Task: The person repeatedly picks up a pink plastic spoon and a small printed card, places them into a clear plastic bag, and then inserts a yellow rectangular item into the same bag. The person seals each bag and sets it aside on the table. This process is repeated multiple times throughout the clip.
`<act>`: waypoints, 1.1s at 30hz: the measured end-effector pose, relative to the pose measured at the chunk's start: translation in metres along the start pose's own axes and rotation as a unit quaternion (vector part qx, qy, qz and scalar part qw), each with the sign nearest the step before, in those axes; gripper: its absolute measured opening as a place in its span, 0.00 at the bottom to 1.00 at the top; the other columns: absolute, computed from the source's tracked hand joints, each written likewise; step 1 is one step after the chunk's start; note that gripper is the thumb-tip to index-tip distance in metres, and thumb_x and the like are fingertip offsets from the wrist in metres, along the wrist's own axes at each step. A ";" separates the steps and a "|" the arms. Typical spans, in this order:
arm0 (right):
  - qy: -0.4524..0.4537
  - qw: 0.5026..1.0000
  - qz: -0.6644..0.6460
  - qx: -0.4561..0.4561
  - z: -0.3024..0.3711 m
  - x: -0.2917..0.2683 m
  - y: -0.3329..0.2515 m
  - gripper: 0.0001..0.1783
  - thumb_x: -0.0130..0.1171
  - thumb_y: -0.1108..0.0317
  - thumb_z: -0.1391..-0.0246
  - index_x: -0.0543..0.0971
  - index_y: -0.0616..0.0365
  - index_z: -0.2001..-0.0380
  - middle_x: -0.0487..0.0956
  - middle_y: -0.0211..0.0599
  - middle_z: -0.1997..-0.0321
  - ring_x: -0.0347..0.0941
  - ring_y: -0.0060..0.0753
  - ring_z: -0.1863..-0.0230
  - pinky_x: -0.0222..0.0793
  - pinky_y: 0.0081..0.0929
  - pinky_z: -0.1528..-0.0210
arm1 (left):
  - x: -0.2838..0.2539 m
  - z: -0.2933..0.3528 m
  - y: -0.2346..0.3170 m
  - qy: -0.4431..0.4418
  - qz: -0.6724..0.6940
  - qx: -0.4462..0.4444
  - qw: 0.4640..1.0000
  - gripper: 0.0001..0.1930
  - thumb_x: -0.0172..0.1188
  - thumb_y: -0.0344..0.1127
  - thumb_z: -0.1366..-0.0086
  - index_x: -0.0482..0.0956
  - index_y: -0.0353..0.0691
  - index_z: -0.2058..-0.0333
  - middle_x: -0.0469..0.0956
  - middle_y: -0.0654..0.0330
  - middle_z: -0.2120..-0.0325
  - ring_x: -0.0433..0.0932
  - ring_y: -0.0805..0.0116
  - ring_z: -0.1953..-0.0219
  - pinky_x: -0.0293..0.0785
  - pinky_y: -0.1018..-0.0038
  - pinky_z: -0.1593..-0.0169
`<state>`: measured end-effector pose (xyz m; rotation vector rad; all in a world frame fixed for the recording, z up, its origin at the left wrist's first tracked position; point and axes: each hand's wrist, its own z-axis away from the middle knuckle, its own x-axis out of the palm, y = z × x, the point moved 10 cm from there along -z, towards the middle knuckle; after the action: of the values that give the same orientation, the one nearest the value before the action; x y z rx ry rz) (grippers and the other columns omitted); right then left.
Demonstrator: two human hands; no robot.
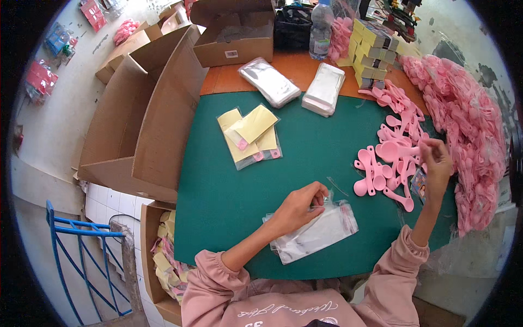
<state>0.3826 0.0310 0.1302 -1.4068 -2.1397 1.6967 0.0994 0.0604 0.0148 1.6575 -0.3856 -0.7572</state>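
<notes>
My left hand (pixel 300 208) rests over a stack of clear plastic bags (pixel 316 234) near the table's front edge. Its thumb and fingers pinch the upper edge of one bag. At the right, my right hand (pixel 436 161) has its fingertips closed on the handle end of a pink measuring spoon (pixel 390 152), whose round bowl points left. Beneath and around it lies a loose pile of pink spoons (pixel 376 171). A small printed card (pixel 418 184) shows partly beside my right wrist. Farther left, several filled clear packets with yellow cards (pixel 248 133) overlap on the green mat.
Two bundles of clear bags (pixel 269 82) lie at the back. Behind the spoons stand banded card stacks (pixel 376 52) and a water bottle (pixel 321 30). Bagged pink spoons (pixel 468 125) line the right edge. An open cardboard box (pixel 163 109) borders the left; a lower box (pixel 158 294) holds finished packets.
</notes>
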 end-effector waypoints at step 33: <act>-0.131 0.969 -0.207 0.013 0.076 0.104 -0.011 0.06 0.58 0.75 0.53 0.70 0.59 0.73 0.69 0.22 0.80 0.59 0.08 0.81 0.52 0.09 0.81 | -0.009 0.001 -0.041 -0.030 0.221 -0.161 0.961 0.14 0.59 0.30 0.46 0.67 0.37 0.61 0.78 0.60 0.73 0.74 0.78 0.69 0.69 0.80 0.64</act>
<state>0.2739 0.0461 0.0620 -0.6852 -2.3182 1.8036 0.0854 0.0747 -0.0223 1.1857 -0.6164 -0.5000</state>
